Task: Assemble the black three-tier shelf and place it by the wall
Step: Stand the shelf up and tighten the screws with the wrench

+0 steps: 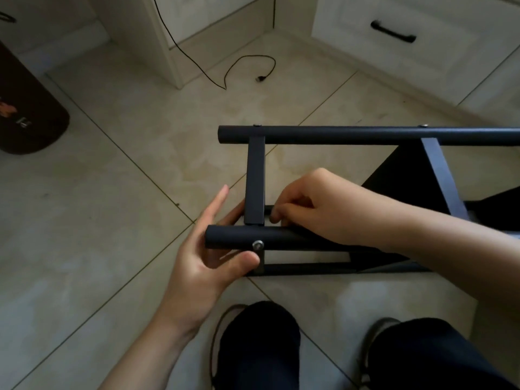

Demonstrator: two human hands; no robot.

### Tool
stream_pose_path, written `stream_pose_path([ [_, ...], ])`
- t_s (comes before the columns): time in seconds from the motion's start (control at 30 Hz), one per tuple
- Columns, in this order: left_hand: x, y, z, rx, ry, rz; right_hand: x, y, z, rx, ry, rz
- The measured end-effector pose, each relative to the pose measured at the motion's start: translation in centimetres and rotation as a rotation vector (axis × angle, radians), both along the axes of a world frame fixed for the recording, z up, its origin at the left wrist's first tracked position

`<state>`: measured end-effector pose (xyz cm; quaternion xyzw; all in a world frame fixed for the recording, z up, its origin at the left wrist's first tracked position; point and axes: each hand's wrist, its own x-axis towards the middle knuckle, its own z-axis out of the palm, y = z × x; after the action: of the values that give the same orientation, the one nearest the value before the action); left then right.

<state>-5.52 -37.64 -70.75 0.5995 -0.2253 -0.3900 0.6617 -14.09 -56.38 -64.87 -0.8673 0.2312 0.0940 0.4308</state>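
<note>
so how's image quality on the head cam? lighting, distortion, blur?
Head view: dim, soft daylight, so the black shelf frame loses detail and its panel goes near-solid black. Wide-angle bending shows in the curved floor tile lines and cabinet edges. Left hand and right hand are slightly soft; the bolt catches a small glint. No strong glare.

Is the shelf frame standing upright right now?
No, the shelf frame lies on its side on the tiled floor, its round tubes running horizontally.
</note>
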Motion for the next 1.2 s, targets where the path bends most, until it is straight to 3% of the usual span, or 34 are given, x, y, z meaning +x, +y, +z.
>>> stream_pose_path([
  [0.17,1.4,0.2,1.0,0.095,-0.1,-0.095,1.0,-0.4,-0.1,0.25,0.022,-0.153],
  [0.37,2.3,-0.2,1.9,0.208,-0.389,-0.12,2.5,0.5,-0.2,0.496,0.033,-0.252],
  [0.53,3.0,-0.5,2.7,0.244,-0.472,-0.151,2.8,0.1,-0.7,0.386,0.047,-0.21],
  [0.93,3.3,-0.4,2.0,0.196,-0.433,-0.205,2.6,-0.4,-0.9,0.25,0.031,-0.148],
  [1.2,3.5,-0.6,2.0,0.18,-0.449,-0.207,2.7,-0.6,-0.8,0.263,0.047,-0.141],
])
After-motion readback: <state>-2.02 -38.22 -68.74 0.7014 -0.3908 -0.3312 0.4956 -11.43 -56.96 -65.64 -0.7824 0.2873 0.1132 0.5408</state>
